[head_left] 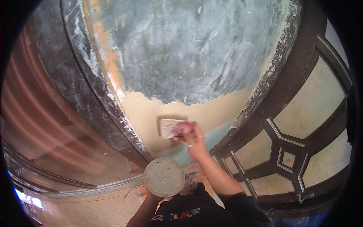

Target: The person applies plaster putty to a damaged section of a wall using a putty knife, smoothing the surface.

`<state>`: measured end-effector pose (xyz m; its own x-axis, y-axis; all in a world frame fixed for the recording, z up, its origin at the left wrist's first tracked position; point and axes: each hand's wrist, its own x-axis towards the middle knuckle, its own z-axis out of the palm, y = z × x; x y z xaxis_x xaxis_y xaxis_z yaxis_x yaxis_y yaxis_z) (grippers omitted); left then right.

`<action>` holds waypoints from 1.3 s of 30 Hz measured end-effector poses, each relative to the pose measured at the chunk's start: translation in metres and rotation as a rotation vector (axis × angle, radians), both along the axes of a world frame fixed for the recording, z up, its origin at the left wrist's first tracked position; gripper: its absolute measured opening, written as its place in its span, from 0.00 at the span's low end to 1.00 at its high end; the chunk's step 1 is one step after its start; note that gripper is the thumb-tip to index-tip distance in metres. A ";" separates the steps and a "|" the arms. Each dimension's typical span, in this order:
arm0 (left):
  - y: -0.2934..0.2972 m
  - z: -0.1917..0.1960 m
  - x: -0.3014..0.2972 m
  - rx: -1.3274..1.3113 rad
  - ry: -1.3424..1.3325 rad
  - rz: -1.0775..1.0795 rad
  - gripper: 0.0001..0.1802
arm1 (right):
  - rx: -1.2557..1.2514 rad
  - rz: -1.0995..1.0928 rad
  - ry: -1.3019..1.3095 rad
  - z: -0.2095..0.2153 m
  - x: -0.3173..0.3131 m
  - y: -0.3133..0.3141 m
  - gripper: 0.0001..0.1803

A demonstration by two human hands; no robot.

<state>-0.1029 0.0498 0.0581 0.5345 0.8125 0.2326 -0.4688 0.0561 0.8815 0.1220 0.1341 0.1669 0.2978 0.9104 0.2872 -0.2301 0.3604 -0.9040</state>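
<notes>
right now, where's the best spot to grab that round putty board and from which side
Take the round putty board from underneath, as the left hand does now. Its top face is covered in wet grey putty and held roughly level, so only the underside and rim are clean. The right hand is occupied, pressing the scraper to the wall.

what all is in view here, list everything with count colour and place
wall panel: one, grey-blue with a beige coat on its lower part, upper centre
putty knife: one, pale blade smeared with beige, flat against the beige area, centre
round plate of putty: one, grey-green, bottom centre
dark frame strip: one, black with white flecks, left of the panel
glazed door: one, dark frame with cream panes, right
tiled floor: beige, bottom left
right hand: one, grips the putty knife on the wall
left hand: one, mostly hidden under the plate it holds up
dark sleeves: black, bottom centre
</notes>
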 end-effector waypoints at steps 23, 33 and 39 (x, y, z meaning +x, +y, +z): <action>-0.015 0.015 0.070 -0.285 -0.015 -0.040 0.48 | -0.026 -0.346 0.136 -0.018 0.215 0.020 0.22; -0.029 0.026 0.125 0.138 0.282 0.144 0.45 | -0.026 -0.219 0.301 -0.039 0.235 -0.002 0.22; -0.031 0.046 0.180 -0.012 0.098 0.158 0.41 | 0.024 -0.282 0.473 -0.047 0.279 0.020 0.22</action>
<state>0.0767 0.0191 0.1043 0.4198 0.8905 0.1754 -0.3844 -0.0006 0.9232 0.4012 0.1544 0.1194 0.6305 0.7718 0.0824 -0.5012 0.4860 -0.7159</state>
